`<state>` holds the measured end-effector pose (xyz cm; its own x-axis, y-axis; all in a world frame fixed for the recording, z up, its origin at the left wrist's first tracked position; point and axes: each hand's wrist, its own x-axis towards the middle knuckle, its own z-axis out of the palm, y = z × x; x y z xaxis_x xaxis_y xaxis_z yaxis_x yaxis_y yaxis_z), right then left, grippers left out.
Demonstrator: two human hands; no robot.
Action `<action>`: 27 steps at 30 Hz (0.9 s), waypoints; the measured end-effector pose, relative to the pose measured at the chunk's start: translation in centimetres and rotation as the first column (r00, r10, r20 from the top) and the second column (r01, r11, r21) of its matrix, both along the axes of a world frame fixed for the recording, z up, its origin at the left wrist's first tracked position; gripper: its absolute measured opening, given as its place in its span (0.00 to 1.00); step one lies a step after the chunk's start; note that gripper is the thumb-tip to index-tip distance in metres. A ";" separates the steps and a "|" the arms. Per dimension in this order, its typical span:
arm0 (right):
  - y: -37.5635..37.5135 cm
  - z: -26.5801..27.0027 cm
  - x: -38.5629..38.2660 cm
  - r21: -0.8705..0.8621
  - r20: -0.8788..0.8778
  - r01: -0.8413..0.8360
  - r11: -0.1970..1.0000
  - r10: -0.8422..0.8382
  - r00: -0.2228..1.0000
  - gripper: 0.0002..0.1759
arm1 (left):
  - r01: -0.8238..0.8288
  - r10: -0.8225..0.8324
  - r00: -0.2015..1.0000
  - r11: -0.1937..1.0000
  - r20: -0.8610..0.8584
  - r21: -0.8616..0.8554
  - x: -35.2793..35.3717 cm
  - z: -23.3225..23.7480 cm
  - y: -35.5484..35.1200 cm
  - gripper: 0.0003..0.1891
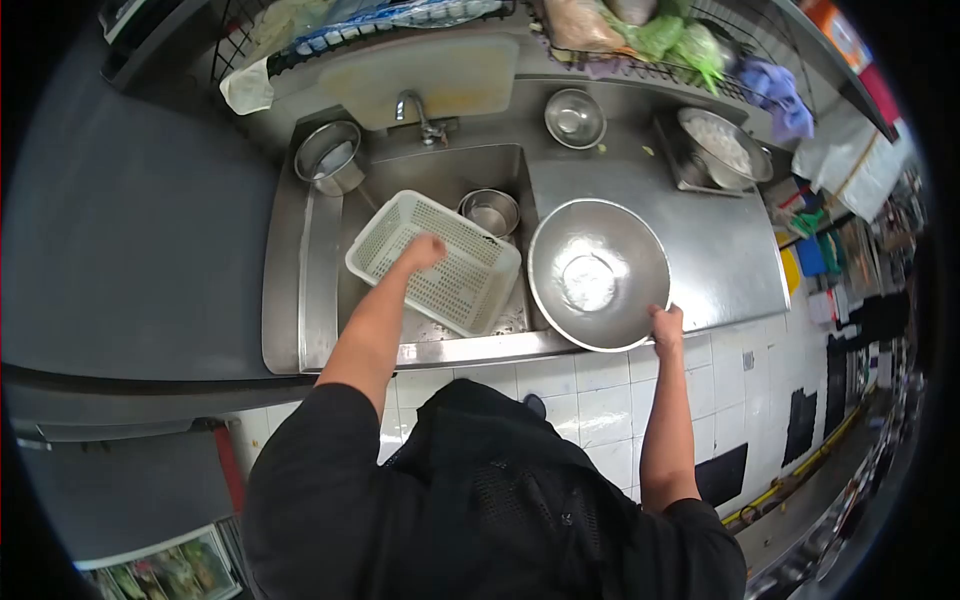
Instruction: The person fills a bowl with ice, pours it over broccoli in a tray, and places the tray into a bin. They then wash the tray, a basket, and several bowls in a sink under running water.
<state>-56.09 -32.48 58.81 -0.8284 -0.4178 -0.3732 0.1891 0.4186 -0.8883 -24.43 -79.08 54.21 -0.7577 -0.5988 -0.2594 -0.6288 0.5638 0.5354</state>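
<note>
**Bowl at the table's front edge, basket in the sink**

The table (720,250) has bare room right of the bowl (598,275), whose rim reaches the front edge. The right hand (665,325) has its grip closed on that rim, and a slip could tip the bowl to the floor. The basket (450,270) lies tilted in the sink (440,165), against a pot (490,212). The left hand (425,250) rests inside it, its grip unclear.
</note>
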 end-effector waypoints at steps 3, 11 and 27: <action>-2.0 2.0 -3.4 0.204 -0.319 0.178 0.963 -0.107 0.942 0.36 | -0.420 0.370 0.741 0.906 -0.561 0.042 -8.6 5.8 -7.5 0.11; -13.9 13.2 4.6 0.167 -0.820 -0.010 0.986 0.144 0.555 0.11 | 0.014 -0.079 0.973 0.957 -0.216 -0.290 -12.4 -1.7 -11.5 0.12; -58.0 4.3 17.5 -0.598 0.709 0.218 0.771 0.382 0.592 0.08 | -0.303 0.365 0.894 0.920 0.261 -0.249 1.5 1.5 -17.4 0.21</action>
<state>-38.56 -90.50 63.16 -0.2921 -0.8288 -0.4772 0.8922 -0.0565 -0.4480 -22.95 -96.49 55.67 -0.4101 -0.8646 -0.2902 -0.9099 0.3662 0.1949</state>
